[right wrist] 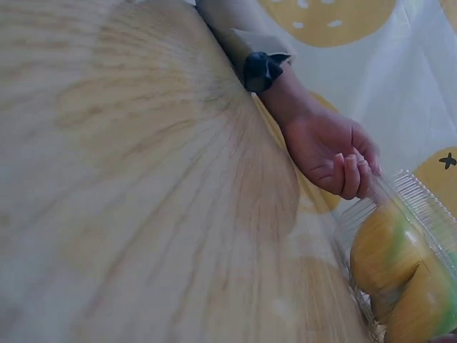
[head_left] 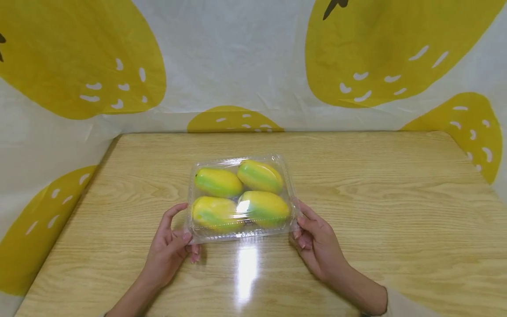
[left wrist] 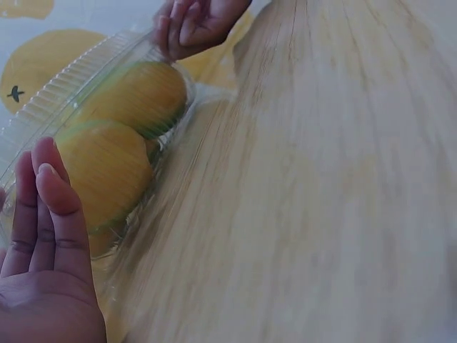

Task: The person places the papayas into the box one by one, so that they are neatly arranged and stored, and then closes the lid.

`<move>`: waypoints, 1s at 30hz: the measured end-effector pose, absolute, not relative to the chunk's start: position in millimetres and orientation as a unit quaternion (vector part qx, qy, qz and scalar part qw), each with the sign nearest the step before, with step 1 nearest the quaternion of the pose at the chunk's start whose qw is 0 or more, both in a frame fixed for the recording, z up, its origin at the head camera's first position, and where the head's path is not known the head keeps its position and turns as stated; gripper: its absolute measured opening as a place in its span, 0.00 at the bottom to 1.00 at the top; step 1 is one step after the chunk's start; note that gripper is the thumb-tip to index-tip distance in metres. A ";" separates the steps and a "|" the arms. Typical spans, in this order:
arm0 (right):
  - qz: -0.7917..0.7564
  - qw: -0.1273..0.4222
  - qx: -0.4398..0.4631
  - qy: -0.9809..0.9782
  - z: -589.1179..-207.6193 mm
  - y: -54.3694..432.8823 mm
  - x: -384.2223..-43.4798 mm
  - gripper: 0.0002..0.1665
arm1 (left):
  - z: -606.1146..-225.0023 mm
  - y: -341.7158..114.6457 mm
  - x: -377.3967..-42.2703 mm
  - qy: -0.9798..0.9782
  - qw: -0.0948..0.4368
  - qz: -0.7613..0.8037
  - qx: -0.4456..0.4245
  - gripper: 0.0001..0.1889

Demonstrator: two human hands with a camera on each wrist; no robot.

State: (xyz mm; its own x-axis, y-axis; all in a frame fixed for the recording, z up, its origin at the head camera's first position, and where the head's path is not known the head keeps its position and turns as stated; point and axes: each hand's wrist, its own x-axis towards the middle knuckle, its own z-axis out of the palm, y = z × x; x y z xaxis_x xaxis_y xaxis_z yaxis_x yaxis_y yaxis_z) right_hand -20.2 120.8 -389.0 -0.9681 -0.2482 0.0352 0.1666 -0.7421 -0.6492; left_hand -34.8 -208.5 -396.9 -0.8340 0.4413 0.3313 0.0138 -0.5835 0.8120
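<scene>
A clear plastic clamshell box (head_left: 241, 237) with several yellow-green mangoes (head_left: 263, 209) inside is near the middle of the wooden table in the head view. Its lid looks closed. My left hand (head_left: 166, 251) grips the box's near left corner, thumb on the rim. At the right side, my right hand (head_left: 321, 244) pinches the edge between thumb and fingers. The left wrist view shows the left hand (left wrist: 53, 243) beside the box, its nearer fingers curling loosely. In the right wrist view the other hand (right wrist: 328, 157) holds the box's far end. Whether the box touches the table, I cannot tell.
The wooden table (head_left: 396, 198) extends to both sides of the box. Behind it and at its sides hangs a white cloth (head_left: 233, 53) printed with large yellow fruit. A bright light reflection lies on the tabletop in front of the box.
</scene>
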 end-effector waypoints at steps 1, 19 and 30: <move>-0.935 0.111 -0.072 0.329 -390.2 120.3 -21.1 0.26 | -396.7 -208.5 -34.8 0.441 0.126 0.850 0.258 0.31; -0.933 0.085 -0.128 0.324 -403.2 125.1 -21.5 0.33 | -407.4 -201.3 -38.3 0.445 0.128 0.854 0.239 0.29; -0.816 0.044 -0.095 0.569 -404.3 136.0 -23.2 0.31 | -414.2 -198.4 -45.0 0.424 0.123 0.860 0.255 0.31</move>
State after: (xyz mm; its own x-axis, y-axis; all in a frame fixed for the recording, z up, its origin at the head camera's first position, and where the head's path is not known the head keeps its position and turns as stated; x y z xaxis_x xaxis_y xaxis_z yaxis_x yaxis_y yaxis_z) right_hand -23.2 136.0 -404.3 -0.9779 -0.1807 0.1050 -0.0362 -0.3483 -0.9367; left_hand -45.0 -198.4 -414.2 -0.8393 0.4288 0.3342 0.0039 -0.6100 0.7924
